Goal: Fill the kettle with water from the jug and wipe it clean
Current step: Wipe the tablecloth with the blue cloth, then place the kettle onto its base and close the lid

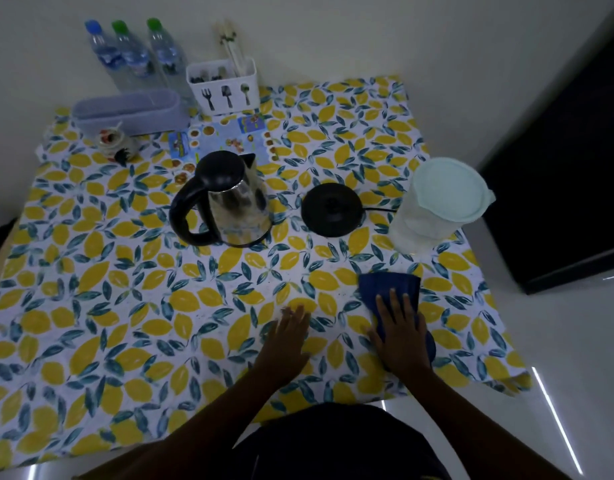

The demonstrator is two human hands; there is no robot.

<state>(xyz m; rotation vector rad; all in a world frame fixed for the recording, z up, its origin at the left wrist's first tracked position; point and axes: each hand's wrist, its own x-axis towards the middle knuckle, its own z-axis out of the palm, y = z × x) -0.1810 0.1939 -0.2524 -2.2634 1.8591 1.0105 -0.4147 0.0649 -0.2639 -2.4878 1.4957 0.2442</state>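
A steel kettle [236, 202] with a black lid and handle stands mid-table, off its round black base [331, 209], which lies to its right. A clear jug [433, 209] with a pale green lid stands at the right edge, lid on. A dark blue cloth [390, 284] lies on the table near the front. My right hand [401, 332] rests flat on the cloth, fingers spread. My left hand [288, 336] lies flat on the lemon-print tablecloth [125, 306] beside it, holding nothing.
Three water bottles [136, 57] stand at the back by the wall, with a white cutlery holder [226, 88] and a lilac tray [132, 110]. A small ceramic pot [115, 143] sits back left. A dark cabinet [568, 168] stands to the right.
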